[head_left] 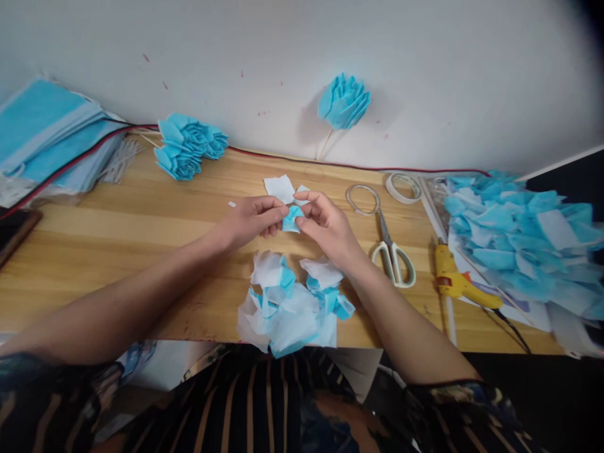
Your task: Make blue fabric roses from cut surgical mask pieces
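Between my two hands, over the middle of the wooden table, is a small light-blue piece of mask fabric (292, 220), partly folded. My left hand (252, 220) pinches its left side between thumb and fingers. My right hand (328, 226) has its thumb and fingers closed on the right side. Just behind the hands lie white fabric squares (279, 187). Nearer my body, a loose heap of white and blue fabric pieces (292, 314) reaches the table's front edge. Scissors (393, 255) with pale handles lie to the right of my right hand.
Blue fabric flowers (186, 145) lie at the back left, and one flower (344, 102) leans on the wall. Blue face masks (47, 135) are stacked far left. On the right are tape rolls (404, 187), a yellow glue gun (455, 280) and piled blue pieces (523, 226).
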